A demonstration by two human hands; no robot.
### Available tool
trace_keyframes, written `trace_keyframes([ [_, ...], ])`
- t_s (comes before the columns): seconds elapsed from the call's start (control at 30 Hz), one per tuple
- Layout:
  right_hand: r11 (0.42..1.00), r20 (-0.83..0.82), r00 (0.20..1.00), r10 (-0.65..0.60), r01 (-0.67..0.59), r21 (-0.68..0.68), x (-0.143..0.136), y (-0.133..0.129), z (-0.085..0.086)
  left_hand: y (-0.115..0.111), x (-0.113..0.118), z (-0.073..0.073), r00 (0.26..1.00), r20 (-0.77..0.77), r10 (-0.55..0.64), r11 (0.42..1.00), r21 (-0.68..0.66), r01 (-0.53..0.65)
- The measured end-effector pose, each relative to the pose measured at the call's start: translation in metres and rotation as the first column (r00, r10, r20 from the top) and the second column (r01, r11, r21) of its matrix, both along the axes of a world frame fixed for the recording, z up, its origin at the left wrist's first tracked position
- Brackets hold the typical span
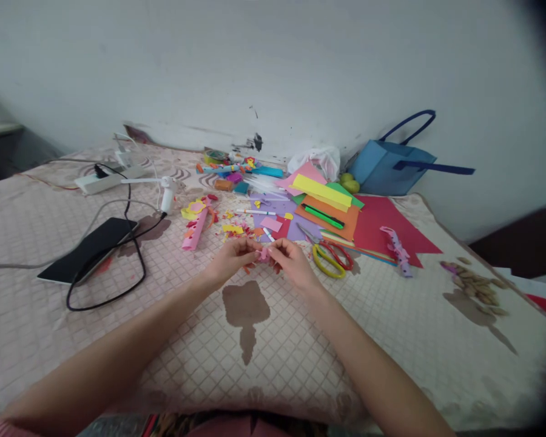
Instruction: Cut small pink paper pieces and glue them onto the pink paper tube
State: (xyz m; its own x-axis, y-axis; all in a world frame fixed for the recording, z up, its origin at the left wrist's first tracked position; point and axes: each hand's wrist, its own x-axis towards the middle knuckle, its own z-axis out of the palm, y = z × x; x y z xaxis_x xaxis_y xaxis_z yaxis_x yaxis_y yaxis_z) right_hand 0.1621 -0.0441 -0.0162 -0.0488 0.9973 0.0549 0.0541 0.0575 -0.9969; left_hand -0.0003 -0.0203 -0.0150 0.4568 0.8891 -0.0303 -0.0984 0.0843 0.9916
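Note:
Between my two hands is a small pink paper piece (264, 255), pinched from both sides. My left hand (231, 260) grips its left edge with thumb and fingers, and my right hand (292, 261) holds its right edge. Both hands are just above the cloth, in the middle of the view. Scissors (330, 260) with yellow and red handles lie right of my right hand. Coloured paper scraps (232, 229) are scattered beyond my fingers. A rolled pink paper tube (196, 227) with a yellow paper flower (195, 209) lies to the left.
Stacked coloured paper (330, 224) holds a green cutter (323, 216); red sheets (386, 224) extend right. A purple decorated tube (397, 252) and peanuts (477, 288) lie farther right. A blue bag (389, 164) stands behind. Left are a black tablet-like device (91, 249), cables and a power strip (104, 179).

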Motion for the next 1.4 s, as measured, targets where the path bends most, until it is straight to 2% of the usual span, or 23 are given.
trace_keyframes([
  [0.13, 1.0, -0.066, 0.998, -0.007, 0.005, -0.03, 0.001, 0.001, -0.002, 0.003, 0.001, -0.003, 0.999, 0.036, 0.02, 0.999, -0.03, -0.019],
  [0.3, 1.0, -0.027, 1.0, 0.007, -0.007, -0.015, 0.0, 0.001, -0.007, 0.003, -0.006, -0.002, 0.999, 0.033, 0.028, 0.999, -0.029, -0.027],
  [0.4, 0.999, 0.011, 0.999, 0.036, -0.036, -0.007, -0.003, 0.003, -0.012, 0.0, -0.023, 0.003, 0.999, -0.008, 0.051, 0.998, -0.025, -0.051],
  [0.53, 0.992, 0.202, 0.974, 0.1, -0.114, 0.062, -0.017, 0.011, -0.017, 0.002, -0.058, 0.008, 0.988, -0.063, 0.139, 0.99, 0.014, -0.139],
  [0.67, 0.972, 0.32, 0.936, 0.147, -0.196, 0.126, -0.043, 0.027, -0.016, 0.018, -0.088, 0.014, 0.956, -0.087, 0.282, 0.959, 0.053, -0.278],
  [0.8, 0.947, 0.402, 0.89, 0.214, -0.289, 0.138, -0.069, 0.042, -0.011, 0.037, -0.105, 0.021, 0.934, -0.097, 0.344, 0.939, 0.042, -0.342],
  [0.93, 0.927, 0.488, 0.842, 0.231, -0.343, 0.152, -0.077, 0.052, -0.007, 0.05, -0.116, 0.024, 0.927, -0.146, 0.345, 0.939, 0.039, -0.343],
  [1.2, 0.941, 0.533, 0.838, 0.119, -0.266, 0.208, -0.066, 0.083, 0.006, 0.068, -0.135, 0.017, 0.93, -0.164, 0.329, 0.943, 0.0, -0.334],
  [1.4, 0.928, 0.538, 0.835, 0.117, -0.285, 0.24, -0.091, 0.119, 0.019, 0.073, -0.147, 0.016, 0.946, -0.151, 0.286, 0.957, -0.012, -0.291],
])
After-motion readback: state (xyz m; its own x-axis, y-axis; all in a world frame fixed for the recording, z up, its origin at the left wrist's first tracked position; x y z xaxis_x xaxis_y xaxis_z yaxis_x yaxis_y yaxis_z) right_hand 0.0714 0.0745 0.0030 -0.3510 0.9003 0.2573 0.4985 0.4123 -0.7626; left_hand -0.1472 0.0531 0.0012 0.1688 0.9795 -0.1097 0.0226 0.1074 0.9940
